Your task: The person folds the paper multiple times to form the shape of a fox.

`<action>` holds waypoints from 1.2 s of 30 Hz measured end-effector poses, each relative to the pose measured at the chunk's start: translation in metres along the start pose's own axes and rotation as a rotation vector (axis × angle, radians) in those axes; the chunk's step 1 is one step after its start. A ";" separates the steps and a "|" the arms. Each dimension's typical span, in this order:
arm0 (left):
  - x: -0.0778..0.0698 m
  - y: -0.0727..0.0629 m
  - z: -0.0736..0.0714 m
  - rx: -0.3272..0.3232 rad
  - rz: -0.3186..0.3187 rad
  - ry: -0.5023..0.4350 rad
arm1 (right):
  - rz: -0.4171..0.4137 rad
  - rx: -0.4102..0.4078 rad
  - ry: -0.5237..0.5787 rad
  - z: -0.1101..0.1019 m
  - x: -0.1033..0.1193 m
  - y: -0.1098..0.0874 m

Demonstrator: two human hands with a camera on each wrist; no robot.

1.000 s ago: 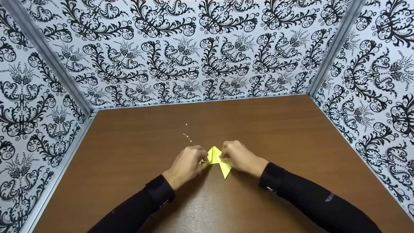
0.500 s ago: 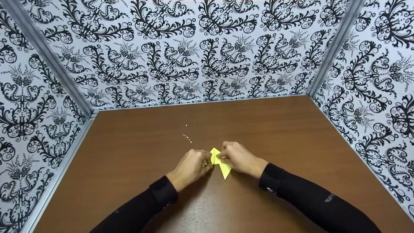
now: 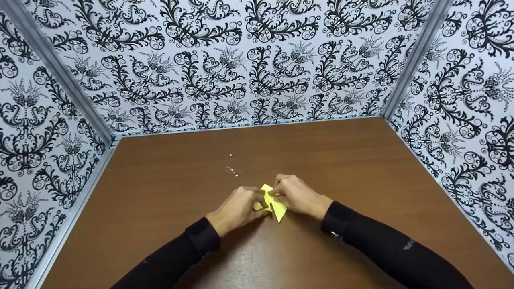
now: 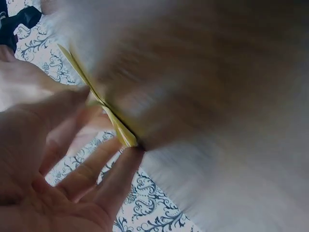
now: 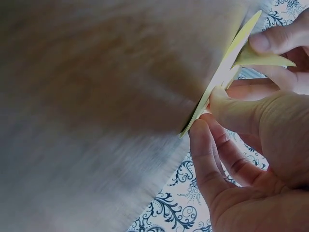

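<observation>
A small folded piece of yellow paper (image 3: 278,210) lies on the table between both hands, with a pointed flap toward me. From the left, my left hand (image 3: 241,204) grips a flap of it between thumb and fingers. My right hand (image 3: 298,195) holds the right side, thumb and fingertips at the paper. Seen edge-on in the left wrist view, the paper (image 4: 119,129) is a thin layered strip just at the fingertips. In the right wrist view a raised flap (image 5: 268,59) stands out from the flat body, under the left thumb. Fingers cover part of the folds.
The brown wooden table (image 3: 329,148) has several tiny pale specks (image 3: 233,171) beyond the left hand. Patterned black-and-white wall panels (image 3: 257,72) enclose the back and both sides, with grey metal posts (image 3: 413,60) at the corners.
The left hand has moved slightly right and toward me, bringing the left flap closer to the near point. The right hand stays nearly in place on the paper.
</observation>
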State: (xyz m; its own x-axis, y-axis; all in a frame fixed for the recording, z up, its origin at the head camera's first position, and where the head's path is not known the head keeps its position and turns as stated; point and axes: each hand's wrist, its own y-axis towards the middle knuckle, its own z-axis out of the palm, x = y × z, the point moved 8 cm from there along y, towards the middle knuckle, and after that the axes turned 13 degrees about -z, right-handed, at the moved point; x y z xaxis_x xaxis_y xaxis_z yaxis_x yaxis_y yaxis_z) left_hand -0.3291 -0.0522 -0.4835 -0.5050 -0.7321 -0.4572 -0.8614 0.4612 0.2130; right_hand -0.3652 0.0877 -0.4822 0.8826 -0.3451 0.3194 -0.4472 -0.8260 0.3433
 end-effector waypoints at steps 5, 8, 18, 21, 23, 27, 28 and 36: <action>0.004 -0.004 0.002 0.075 -0.004 -0.010 | 0.020 0.002 0.038 -0.001 -0.001 0.000; 0.003 -0.005 0.001 0.087 0.013 -0.003 | 0.022 0.000 0.047 -0.002 -0.001 0.000; 0.002 -0.008 0.002 0.095 0.020 0.046 | 0.038 -0.045 0.077 -0.004 -0.006 0.002; 0.004 -0.009 0.004 0.102 0.007 0.044 | 0.075 -0.051 0.103 -0.003 -0.011 0.002; 0.006 -0.010 0.005 0.103 0.004 0.042 | 0.103 -0.044 0.103 -0.002 -0.015 0.003; 0.006 -0.010 0.005 0.097 0.010 0.045 | 0.130 -0.035 0.074 0.000 -0.019 0.008; 0.006 -0.010 0.005 0.096 0.013 0.046 | 0.134 -0.038 0.071 0.000 -0.020 0.009; 0.004 -0.011 0.005 0.128 0.020 0.034 | 0.206 -0.070 0.148 0.000 -0.026 0.010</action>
State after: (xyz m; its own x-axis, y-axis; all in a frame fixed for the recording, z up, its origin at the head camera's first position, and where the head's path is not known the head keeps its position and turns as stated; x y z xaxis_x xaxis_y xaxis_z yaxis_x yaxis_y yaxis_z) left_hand -0.3219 -0.0578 -0.4917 -0.5251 -0.7379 -0.4239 -0.8383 0.5342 0.1085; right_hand -0.3925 0.0883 -0.4875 0.7432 -0.4298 0.5128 -0.6288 -0.7105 0.3158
